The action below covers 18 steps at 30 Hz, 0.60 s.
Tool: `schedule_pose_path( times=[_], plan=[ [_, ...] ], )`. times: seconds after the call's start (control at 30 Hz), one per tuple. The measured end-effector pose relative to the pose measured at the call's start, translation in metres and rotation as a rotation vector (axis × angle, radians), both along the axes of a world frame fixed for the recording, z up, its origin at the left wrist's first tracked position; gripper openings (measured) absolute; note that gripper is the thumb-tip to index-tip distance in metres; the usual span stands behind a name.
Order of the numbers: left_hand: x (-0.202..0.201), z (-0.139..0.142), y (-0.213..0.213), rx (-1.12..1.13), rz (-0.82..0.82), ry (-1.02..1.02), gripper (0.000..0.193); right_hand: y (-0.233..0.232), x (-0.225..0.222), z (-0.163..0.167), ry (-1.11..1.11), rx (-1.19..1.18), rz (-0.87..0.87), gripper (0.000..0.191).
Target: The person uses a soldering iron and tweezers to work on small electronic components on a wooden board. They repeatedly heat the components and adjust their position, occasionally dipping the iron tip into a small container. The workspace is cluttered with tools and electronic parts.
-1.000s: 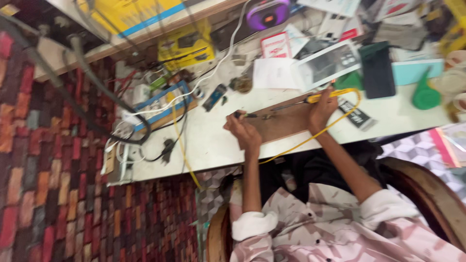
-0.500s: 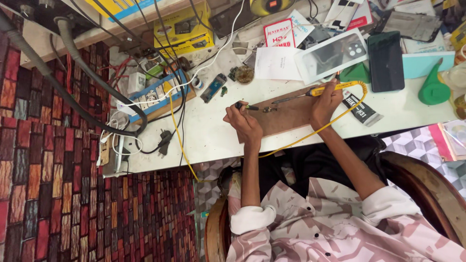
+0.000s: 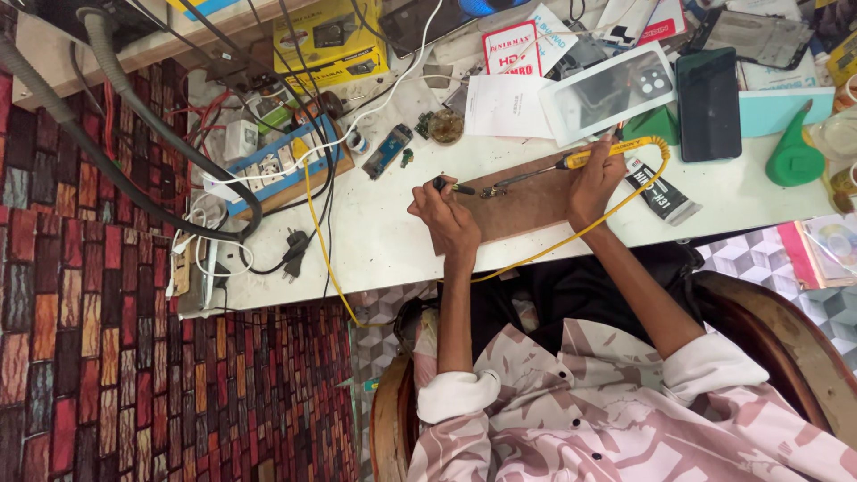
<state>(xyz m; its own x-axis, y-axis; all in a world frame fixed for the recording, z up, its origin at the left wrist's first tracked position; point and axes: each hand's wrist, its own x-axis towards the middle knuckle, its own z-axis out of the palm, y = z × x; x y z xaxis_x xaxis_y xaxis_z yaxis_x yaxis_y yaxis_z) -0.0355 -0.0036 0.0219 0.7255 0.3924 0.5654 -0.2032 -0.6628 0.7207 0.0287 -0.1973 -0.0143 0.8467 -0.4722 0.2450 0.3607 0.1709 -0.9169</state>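
Soldering iron (image 3: 585,159) stayed gripped in our right hand (image 3: 594,183), tip on the wooden board (image 3: 518,207) near the bench's front edge; our left hand (image 3: 446,214) kept pinching a small tool, both unmoved.

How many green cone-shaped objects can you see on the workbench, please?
2: a bright green cone-shaped bottle near the bench's right end, and a darker green cone left of the dark phone. Clutter may hide others.

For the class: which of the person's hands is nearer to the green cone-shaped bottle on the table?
Right. The right hand, holding the yellow soldering iron, is closer to the green bottle; the left hand is farther away across the wooden board.
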Motion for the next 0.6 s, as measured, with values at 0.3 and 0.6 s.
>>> schedule_pose_path(
  times=[0.3,0.6],
  plan=[
    [-0.010,0.012,-0.001,0.091,-0.017,0.016,0.022,0.004,-0.005,0.011,-0.060,0.017,0.010,0.040],
    [-0.006,0.002,0.001,0.061,-0.016,-0.071,0.017,0.007,-0.008,0.017,-0.018,0.067,0.061,0.036]
  ],
)
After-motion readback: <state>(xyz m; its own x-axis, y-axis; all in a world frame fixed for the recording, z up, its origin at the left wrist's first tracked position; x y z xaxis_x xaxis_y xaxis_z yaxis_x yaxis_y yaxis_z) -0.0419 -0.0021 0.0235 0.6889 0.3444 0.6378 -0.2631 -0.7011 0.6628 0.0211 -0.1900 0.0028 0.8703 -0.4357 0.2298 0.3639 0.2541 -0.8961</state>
